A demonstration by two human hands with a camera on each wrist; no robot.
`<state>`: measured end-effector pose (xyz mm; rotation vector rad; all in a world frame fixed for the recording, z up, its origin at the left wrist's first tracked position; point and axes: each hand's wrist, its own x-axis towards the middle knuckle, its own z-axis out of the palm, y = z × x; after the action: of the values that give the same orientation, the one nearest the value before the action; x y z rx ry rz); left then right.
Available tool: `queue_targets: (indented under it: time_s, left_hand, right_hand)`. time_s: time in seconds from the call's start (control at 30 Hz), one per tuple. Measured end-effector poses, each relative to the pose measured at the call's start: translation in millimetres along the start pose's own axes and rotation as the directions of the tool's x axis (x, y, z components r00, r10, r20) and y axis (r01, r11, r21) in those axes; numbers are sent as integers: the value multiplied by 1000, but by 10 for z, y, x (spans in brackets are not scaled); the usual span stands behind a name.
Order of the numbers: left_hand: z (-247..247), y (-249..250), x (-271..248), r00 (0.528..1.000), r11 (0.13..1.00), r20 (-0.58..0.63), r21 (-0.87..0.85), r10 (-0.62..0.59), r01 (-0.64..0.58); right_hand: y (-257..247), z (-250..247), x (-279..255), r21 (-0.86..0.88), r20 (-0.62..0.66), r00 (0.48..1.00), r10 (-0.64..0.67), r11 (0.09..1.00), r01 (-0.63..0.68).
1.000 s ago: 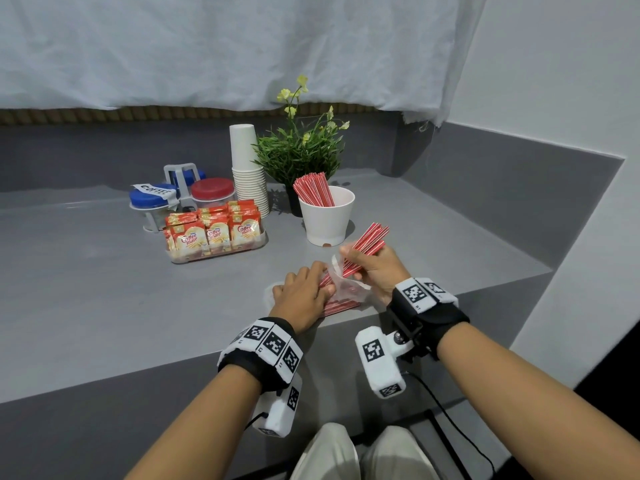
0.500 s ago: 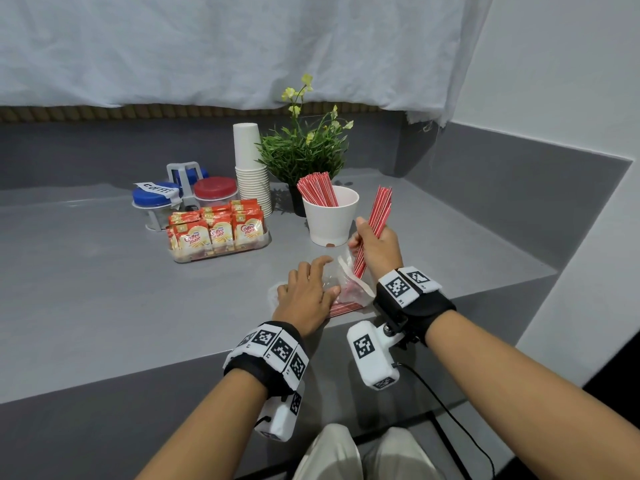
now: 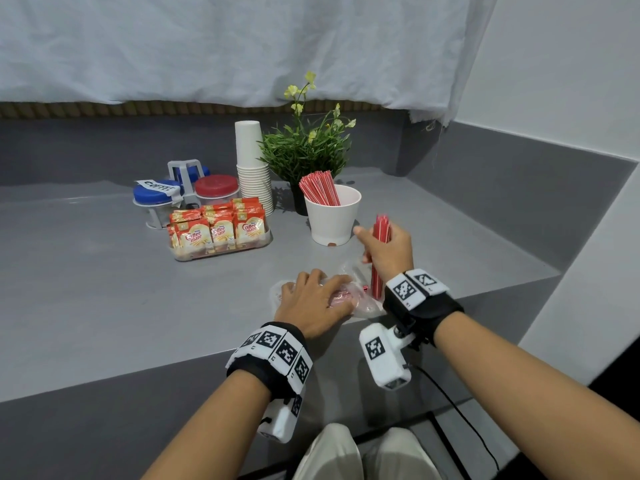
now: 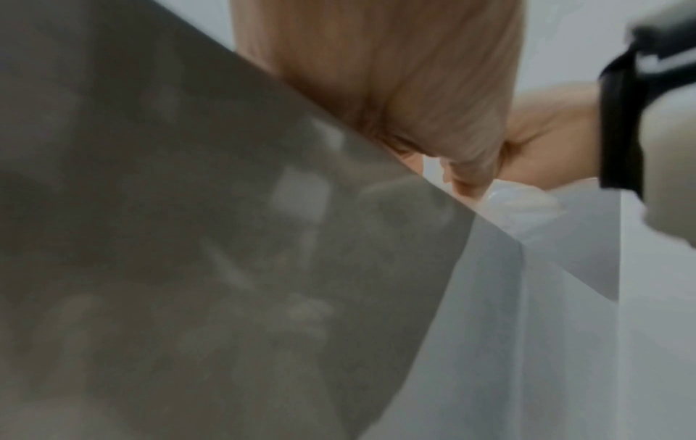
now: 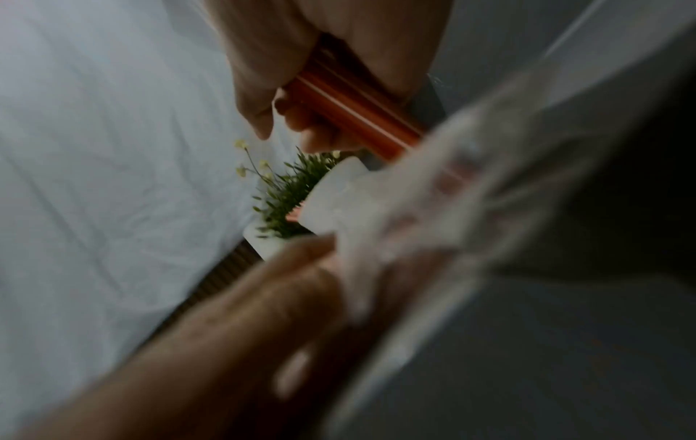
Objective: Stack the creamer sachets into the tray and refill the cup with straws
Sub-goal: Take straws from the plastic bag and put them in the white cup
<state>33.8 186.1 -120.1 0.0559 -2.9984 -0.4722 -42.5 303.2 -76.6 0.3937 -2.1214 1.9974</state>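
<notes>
On the grey counter (image 3: 104, 306), seen from the head, the right hand (image 3: 388, 251) grips an upright bundle of red straws (image 3: 381, 228) just beside the white cup (image 3: 332, 220), while the left hand (image 3: 311, 303) presses flat, fingers spread, on the plastic bag (image 3: 360, 299); creamer sachets (image 3: 218, 230) fill the tray (image 3: 221, 252). Left wrist view: blurred palm on the counter edge. Right wrist view: fingers (image 5: 324, 134) curl around the straws.

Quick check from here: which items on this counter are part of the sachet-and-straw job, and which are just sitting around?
Job items:
- straw bundle in right hand
- straw bag under left hand
- white cup
- creamer sachets
- clear tray

Just lying about:
- paper cup stack
- potted plant
- lidded jars
</notes>
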Motion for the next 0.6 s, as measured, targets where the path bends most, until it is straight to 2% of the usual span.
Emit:
queue_targets:
  time_s: [0.1, 0.27, 0.43, 0.6]
  left_hand:
    - [-4, 3, -1, 1000, 1000, 10, 5, -9, 9]
    - [-5, 10, 13, 999, 1000, 21, 12, -26, 26]
    - [-18, 21, 19, 999, 1000, 25, -2, -31, 31]
    - [-66, 20, 62, 997, 987, 32, -143, -69, 72]
  right_hand:
    - [123, 13, -57, -27, 16, 1000, 27, 999, -27]
    - [64, 12, 26, 36, -32, 999, 18, 999, -17]
    - [270, 61, -41, -33, 32, 992, 121, 992, -120]
    - [39, 58, 120, -25, 52, 996, 75, 997, -73]
